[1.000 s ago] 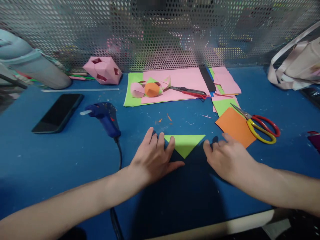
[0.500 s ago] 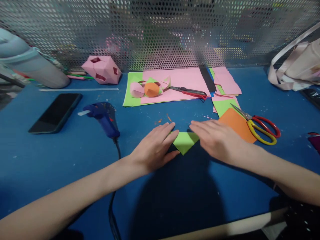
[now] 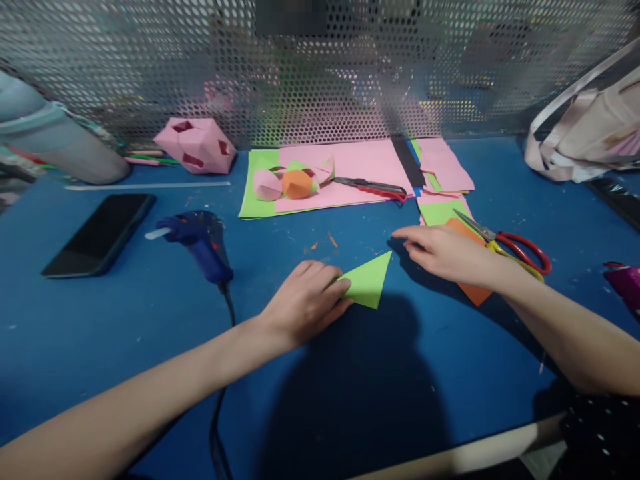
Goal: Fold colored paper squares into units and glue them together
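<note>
A folded triangle of green paper is pinched at its left end between the thumb and fingers of my left hand. My right hand is off the paper, above the table to its right, its index finger stretched out and the other fingers loosely bent, holding nothing. Partly under my right hand and forearm lie an orange paper square and scissors with red and yellow handles. Beyond them is a green paper piece.
A blue glue gun with a trailing cord and a phone lie left. At the back are pink paper sheets, a utility knife, small folded paper shapes, a pink paper polyhedron and a perforated metal panel.
My right hand has let go of the green paper and moved right. The triangle has turned in my left hand, a corner now pointing up and right.
</note>
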Tool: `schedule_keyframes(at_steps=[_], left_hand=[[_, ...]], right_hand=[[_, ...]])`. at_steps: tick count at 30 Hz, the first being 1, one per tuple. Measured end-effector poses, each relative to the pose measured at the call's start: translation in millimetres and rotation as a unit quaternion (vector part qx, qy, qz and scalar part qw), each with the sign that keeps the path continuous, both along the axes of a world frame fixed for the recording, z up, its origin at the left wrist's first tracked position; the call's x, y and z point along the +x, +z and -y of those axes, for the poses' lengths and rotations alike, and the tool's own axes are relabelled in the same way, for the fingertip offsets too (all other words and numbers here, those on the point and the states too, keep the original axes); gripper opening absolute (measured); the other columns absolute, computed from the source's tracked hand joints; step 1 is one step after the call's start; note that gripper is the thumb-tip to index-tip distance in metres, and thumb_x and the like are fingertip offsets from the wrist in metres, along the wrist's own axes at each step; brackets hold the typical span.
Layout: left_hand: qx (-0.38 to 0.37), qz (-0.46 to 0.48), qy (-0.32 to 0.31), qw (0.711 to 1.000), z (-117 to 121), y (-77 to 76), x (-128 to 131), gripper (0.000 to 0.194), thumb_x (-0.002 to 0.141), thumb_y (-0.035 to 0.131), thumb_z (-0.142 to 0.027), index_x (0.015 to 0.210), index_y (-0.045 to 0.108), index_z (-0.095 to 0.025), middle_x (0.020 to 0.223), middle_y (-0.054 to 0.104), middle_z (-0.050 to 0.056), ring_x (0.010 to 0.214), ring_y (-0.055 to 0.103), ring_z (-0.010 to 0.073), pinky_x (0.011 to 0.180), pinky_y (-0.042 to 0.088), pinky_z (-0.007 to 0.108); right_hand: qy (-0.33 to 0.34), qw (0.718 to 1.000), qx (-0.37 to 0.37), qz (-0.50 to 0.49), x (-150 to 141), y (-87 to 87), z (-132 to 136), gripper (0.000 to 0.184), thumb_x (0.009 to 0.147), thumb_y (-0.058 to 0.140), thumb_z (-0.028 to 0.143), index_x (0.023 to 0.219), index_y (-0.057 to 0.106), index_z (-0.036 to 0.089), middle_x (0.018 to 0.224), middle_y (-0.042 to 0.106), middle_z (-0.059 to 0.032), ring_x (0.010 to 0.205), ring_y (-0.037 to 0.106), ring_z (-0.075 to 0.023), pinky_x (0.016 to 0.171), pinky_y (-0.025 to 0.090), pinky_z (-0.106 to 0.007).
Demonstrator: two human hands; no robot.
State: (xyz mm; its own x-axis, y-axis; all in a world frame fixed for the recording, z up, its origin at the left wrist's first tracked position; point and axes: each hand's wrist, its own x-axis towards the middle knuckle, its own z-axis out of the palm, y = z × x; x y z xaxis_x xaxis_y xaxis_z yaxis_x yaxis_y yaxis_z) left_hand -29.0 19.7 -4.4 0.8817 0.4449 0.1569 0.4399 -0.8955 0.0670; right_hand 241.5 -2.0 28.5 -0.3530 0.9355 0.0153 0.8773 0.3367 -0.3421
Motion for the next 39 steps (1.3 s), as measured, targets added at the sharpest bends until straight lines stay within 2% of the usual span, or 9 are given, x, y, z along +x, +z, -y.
schedule_keyframes(at_steps=[9, 14, 17, 19, 21, 23, 25, 31, 39], left_hand=[[-0.034, 0.057, 0.011, 0.998, 3.2, -12.7, -2.2, 0.024, 0.090, 0.045, -0.029, 0.107, 0.055, -0.016, 0.089, 0.060, 0.007, 0.082, 0.054, 0.0201, 0.075, 0.042, 0.035], [-0.147, 0.139, 0.060, 0.977, 7.1, -11.9, -0.6, 0.021, 0.090, 0.042, -0.019, 0.107, 0.054, -0.018, 0.087, 0.059, 0.005, 0.079, 0.055, 0.0153, 0.072, 0.044, 0.029], [-0.251, 0.230, 0.146, 0.929, 9.8, -3.4, 3.3, 0.016, 0.086, 0.050, -0.022, 0.101, 0.055, -0.019, 0.081, 0.057, 0.001, 0.075, 0.056, 0.0130, 0.069, 0.045, 0.026], [-0.335, 0.287, 0.218, 0.870, 10.4, 2.3, 6.8, 0.019, 0.080, 0.057, -0.025, 0.098, 0.055, -0.019, 0.076, 0.056, -0.001, 0.070, 0.056, 0.0120, 0.064, 0.045, 0.025], [-0.430, 0.323, 0.268, 0.800, 10.5, 6.6, 10.0, 0.026, 0.074, 0.064, -0.027, 0.096, 0.054, -0.017, 0.072, 0.055, -0.003, 0.064, 0.054, 0.0103, 0.059, 0.044, 0.023], [-0.501, 0.334, 0.285, 0.745, 10.8, 9.6, 11.9, 0.033, 0.068, 0.070, -0.029, 0.095, 0.055, -0.016, 0.070, 0.054, -0.003, 0.061, 0.053, 0.0095, 0.057, 0.044, 0.022], [-0.544, 0.337, 0.278, 0.716, 12.0, 12.0, 12.4, 0.036, 0.068, 0.072, -0.031, 0.097, 0.058, -0.016, 0.075, 0.058, -0.001, 0.067, 0.055, 0.0108, 0.062, 0.045, 0.023], [-0.621, 0.341, 0.219, 0.671, 18.2, 18.3, 12.4, 0.025, 0.083, 0.057, -0.037, 0.092, 0.068, -0.016, 0.082, 0.065, 0.003, 0.069, 0.055, 0.0124, 0.064, 0.043, 0.024], [-0.666, 0.378, 0.223, 0.602, 19.1, 17.3, 12.8, 0.024, 0.079, 0.062, -0.036, 0.071, 0.062, -0.013, 0.060, 0.054, -0.002, 0.053, 0.049, 0.0080, 0.053, 0.045, 0.021]], right_hand=[[-0.005, 0.996, -0.008, -0.084, -8.4, -13.0, -1.8, 0.034, 0.086, 0.044, 0.014, 0.116, 0.059, 0.018, 0.112, 0.066, -0.0063, 0.102, 0.060, -0.0192, 0.090, 0.046, -0.035], [-0.066, 0.957, -0.090, -0.269, -16.1, -22.1, -1.9, 0.038, 0.084, 0.050, 0.018, 0.122, 0.052, 0.017, 0.116, 0.063, -0.0091, 0.096, 0.062, -0.0151, 0.088, 0.049, -0.033], [-0.091, 0.890, -0.190, -0.404, -24.3, -24.7, -0.5, 0.042, 0.079, 0.057, 0.019, 0.120, 0.050, 0.015, 0.110, 0.065, -0.0100, 0.092, 0.063, -0.0141, 0.083, 0.050, -0.031], [-0.094, 0.840, -0.250, -0.471, -31.0, -24.0, 2.5, 0.037, 0.078, 0.058, 0.020, 0.115, 0.052, 0.014, 0.099, 0.067, -0.0077, 0.083, 0.064, -0.0130, 0.076, 0.052, -0.029], [-0.103, 0.816, -0.273, -0.499, -37.3, -22.3, 7.0, 0.026, 0.078, 0.059, 0.025, 0.101, 0.056, 0.014, 0.079, 0.066, -0.0022, 0.067, 0.063, -0.0107, 0.066, 0.051, -0.025], [-0.119, 0.824, -0.260, -0.488, -42.2, -20.1, 11.8, 0.017, 0.078, 0.061, 0.030, 0.084, 0.056, 0.015, 0.061, 0.059, 0.0036, 0.053, 0.056, -0.0083, 0.056, 0.046, -0.022], [-0.125, 0.847, -0.245, -0.456, -45.0, -17.4, 16.0, 0.019, 0.078, 0.061, 0.033, 0.073, 0.054, 0.016, 0.052, 0.054, 0.0060, 0.047, 0.052, -0.0074, 0.050, 0.040, -0.020], [-0.064, 0.901, -0.238, -0.356, -48.5, -8.5, 24.9, 0.018, 0.078, 0.058, 0.033, 0.070, 0.057, 0.017, 0.054, 0.052, 0.0055, 0.050, 0.046, -0.0077, 0.049, 0.033, -0.020], [-0.043, 0.918, -0.224, -0.324, -53.6, -5.5, 29.3, 0.018, 0.079, 0.057, 0.033, 0.073, 0.059, 0.017, 0.061, 0.053, 0.0040, 0.056, 0.046, -0.0084, 0.052, 0.034, -0.020]])
